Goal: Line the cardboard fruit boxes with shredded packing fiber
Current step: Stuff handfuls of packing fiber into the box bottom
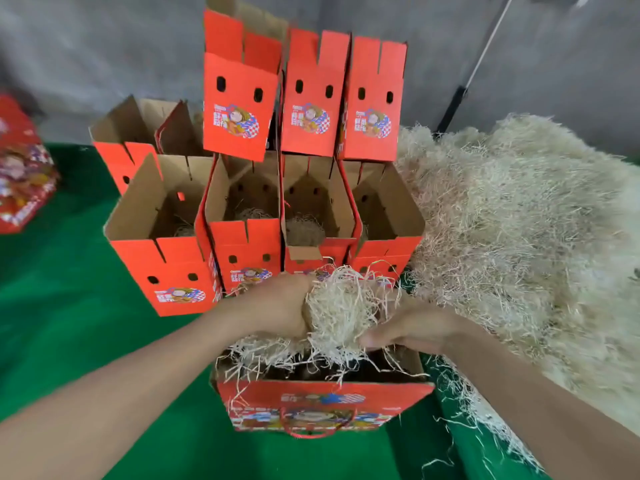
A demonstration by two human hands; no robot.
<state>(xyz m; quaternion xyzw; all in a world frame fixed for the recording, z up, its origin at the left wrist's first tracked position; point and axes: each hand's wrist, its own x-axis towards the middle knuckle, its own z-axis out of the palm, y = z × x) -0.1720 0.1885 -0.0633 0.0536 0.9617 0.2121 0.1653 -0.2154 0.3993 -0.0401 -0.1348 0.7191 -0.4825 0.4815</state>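
Observation:
A red cardboard fruit box with a red cord handle stands open right in front of me, pale fiber strands hanging over its rim. Just above it both hands hold one clump of shredded packing fiber. My left hand grips the clump from the left, and my right hand pinches it from the right. Behind stands a row of open red boxes, several with a little fiber nest at the bottom.
A big heap of loose packing fiber fills the right side, with strands spilled along the green table cover. More red boxes are stacked on the back row. Flattened red cartons lie at far left. A grey wall is behind.

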